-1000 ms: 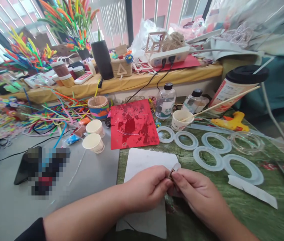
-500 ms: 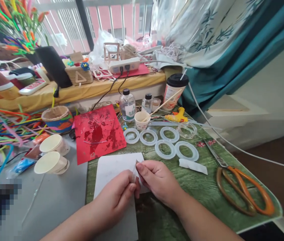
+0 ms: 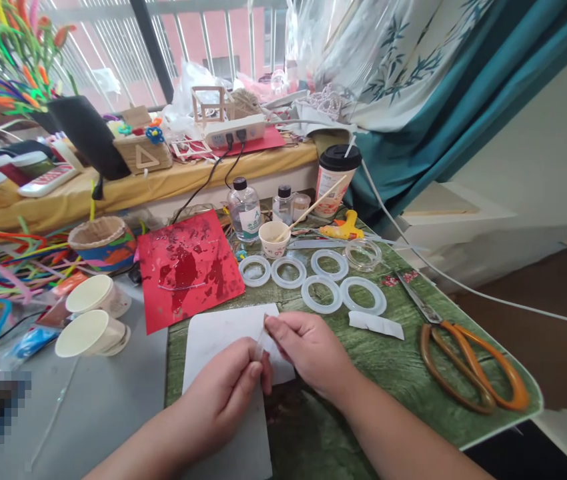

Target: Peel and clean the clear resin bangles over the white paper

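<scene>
My left hand (image 3: 231, 383) is closed, pinching a small clear, thin piece (image 3: 260, 347) between thumb and forefinger. My right hand (image 3: 308, 350) grips its upper end, where something small and brownish shows at the fingertips; its exact kind is hard to make out. Both hands are close together above a white sheet (image 3: 213, 333) on the green table. Beyond them lie several translucent silicone ring molds (image 3: 322, 295), with a torn white paper strip (image 3: 376, 325) in front.
Large orange-handled scissors (image 3: 468, 367) lie at right. Behind stand a paper cup with a stick (image 3: 274, 243), a clear bottle (image 3: 244, 213), a coffee cup (image 3: 336, 183) and a yellow glue gun (image 3: 346, 227). Wet red paper (image 3: 191, 267) and two paper cups (image 3: 91, 333) sit left.
The whole scene has shifted slightly left as the head turned a little. Both hands keep their pinch on the small clear piece, almost unchanged.
</scene>
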The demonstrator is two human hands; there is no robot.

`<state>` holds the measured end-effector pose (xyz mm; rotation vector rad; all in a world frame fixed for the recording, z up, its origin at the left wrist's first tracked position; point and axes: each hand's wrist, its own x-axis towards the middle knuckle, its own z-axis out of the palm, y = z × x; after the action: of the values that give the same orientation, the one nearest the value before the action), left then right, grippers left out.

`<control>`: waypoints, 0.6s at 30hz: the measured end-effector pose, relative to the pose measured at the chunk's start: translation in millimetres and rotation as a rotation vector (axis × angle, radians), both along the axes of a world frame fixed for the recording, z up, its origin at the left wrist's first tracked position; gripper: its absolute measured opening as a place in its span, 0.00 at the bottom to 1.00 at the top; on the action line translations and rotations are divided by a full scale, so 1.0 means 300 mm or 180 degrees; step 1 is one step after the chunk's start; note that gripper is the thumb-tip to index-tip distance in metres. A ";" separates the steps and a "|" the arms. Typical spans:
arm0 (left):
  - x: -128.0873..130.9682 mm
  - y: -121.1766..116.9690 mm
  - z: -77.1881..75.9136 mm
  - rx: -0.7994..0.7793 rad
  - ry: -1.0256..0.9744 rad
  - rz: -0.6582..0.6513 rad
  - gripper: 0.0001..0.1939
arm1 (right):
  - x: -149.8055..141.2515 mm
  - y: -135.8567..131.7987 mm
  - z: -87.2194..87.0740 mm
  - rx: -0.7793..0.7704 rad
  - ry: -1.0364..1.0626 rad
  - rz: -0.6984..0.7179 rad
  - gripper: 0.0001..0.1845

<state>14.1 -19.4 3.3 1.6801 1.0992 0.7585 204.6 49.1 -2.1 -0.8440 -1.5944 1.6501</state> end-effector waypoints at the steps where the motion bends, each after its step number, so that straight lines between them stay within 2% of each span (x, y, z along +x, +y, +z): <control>1: -0.001 0.001 -0.002 0.0013 0.0015 0.0008 0.20 | -0.002 -0.004 -0.002 -0.0041 -0.0015 -0.0003 0.37; 3: -0.003 0.001 -0.004 0.0056 0.0075 0.0072 0.20 | -0.006 -0.013 -0.003 -0.0054 -0.0013 0.0352 0.36; 7: -0.009 -0.001 -0.006 0.0087 0.0086 0.0091 0.20 | -0.007 -0.019 0.006 0.0077 -0.0011 0.0089 0.36; 10: -0.011 -0.005 -0.009 0.0023 0.0021 -0.0040 0.19 | -0.005 -0.008 0.006 -0.0048 0.0106 0.0258 0.36; 14: -0.006 -0.004 -0.005 0.0015 -0.0064 -0.0106 0.19 | -0.006 0.001 -0.004 -0.0315 0.0155 0.0023 0.36; 16: -0.002 0.000 0.005 -0.0030 -0.0185 -0.0117 0.19 | -0.008 -0.003 -0.005 -0.0517 0.0350 0.0333 0.35; 18: 0.000 0.004 0.018 -0.0120 -0.0327 -0.0045 0.20 | -0.009 -0.009 -0.001 -0.0513 0.0422 0.0608 0.34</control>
<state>14.2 -18.1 8.6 1.5981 1.0233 0.8014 201.9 46.5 -2.5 -0.6619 -1.5038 1.9488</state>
